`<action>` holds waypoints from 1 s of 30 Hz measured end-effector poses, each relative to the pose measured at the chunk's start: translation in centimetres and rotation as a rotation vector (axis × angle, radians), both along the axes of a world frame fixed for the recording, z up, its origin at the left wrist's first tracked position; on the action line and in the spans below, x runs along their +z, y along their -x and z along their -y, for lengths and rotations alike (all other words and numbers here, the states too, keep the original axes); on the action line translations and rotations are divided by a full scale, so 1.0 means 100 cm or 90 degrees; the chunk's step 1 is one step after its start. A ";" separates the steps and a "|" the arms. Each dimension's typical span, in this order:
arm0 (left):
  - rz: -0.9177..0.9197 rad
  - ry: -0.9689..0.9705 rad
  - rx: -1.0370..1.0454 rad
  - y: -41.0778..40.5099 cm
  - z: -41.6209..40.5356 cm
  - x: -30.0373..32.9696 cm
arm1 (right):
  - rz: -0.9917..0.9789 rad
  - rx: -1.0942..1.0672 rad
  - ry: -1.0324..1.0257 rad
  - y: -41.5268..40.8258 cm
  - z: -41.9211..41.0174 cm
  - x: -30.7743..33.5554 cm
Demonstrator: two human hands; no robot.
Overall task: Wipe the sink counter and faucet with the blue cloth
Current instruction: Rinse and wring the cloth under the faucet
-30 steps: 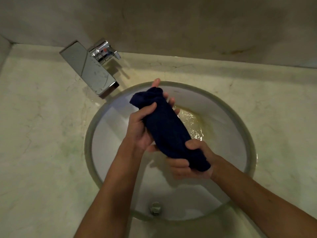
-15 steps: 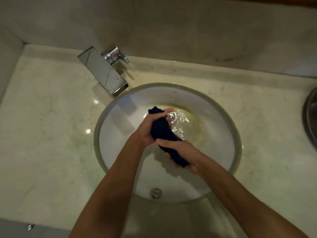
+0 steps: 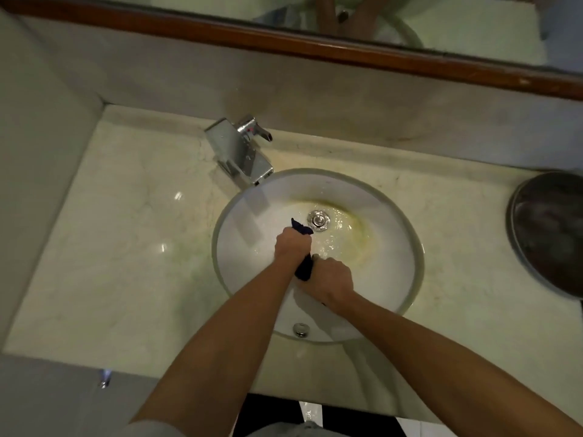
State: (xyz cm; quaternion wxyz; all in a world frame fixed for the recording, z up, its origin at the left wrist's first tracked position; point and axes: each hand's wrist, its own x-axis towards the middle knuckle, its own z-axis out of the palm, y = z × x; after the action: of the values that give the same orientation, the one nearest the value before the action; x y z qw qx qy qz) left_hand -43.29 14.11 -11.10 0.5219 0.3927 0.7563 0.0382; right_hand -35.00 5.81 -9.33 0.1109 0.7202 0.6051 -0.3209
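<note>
Over the round white sink (image 3: 407, 247), both my hands grip the dark blue cloth (image 3: 304, 269), which is twisted into a tight roll. My left hand (image 3: 291, 246) is wrapped round its far end, and a tip of cloth sticks out beyond that fist near the drain (image 3: 319, 219). My right hand (image 3: 332, 280) holds the near end, hiding most of it. Water glistens in the basin around the drain. The chrome faucet (image 3: 241, 152) stands at the sink's far left rim on the pale marble counter (image 3: 126, 247), apart from my hands.
A dark round metal basin (image 3: 550, 238) sits on the counter at the right edge. A wall closes the counter's left side, and a backsplash with a wood-framed mirror (image 3: 315, 45) runs behind it. The counter's front edge is near my body.
The cloth has gone from a long loose roll to a tightly wrung twist, my hands drawing close together low in the basin. The view has pulled back, showing the mirror and the metal basin.
</note>
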 end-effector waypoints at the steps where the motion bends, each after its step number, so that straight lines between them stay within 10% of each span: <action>1: 0.045 0.025 0.048 0.005 -0.002 0.001 | -0.024 -0.028 0.028 -0.003 -0.001 0.005; 8: 0.663 0.164 0.302 0.045 0.005 0.064 | -0.595 -0.471 0.306 -0.037 -0.004 0.073; 18: 0.972 0.100 0.357 0.038 0.023 0.096 | -1.154 -0.515 0.442 -0.023 0.014 0.089; 30: 0.825 0.134 0.493 0.027 -0.009 0.105 | -1.355 -0.565 0.596 -0.019 0.028 0.076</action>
State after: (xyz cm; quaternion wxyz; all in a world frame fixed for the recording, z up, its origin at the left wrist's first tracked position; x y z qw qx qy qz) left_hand -45.96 14.99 -0.61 0.8456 -0.0534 0.3819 0.3691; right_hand -33.11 3.04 -1.76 -0.3065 0.1358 -0.0739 -0.9392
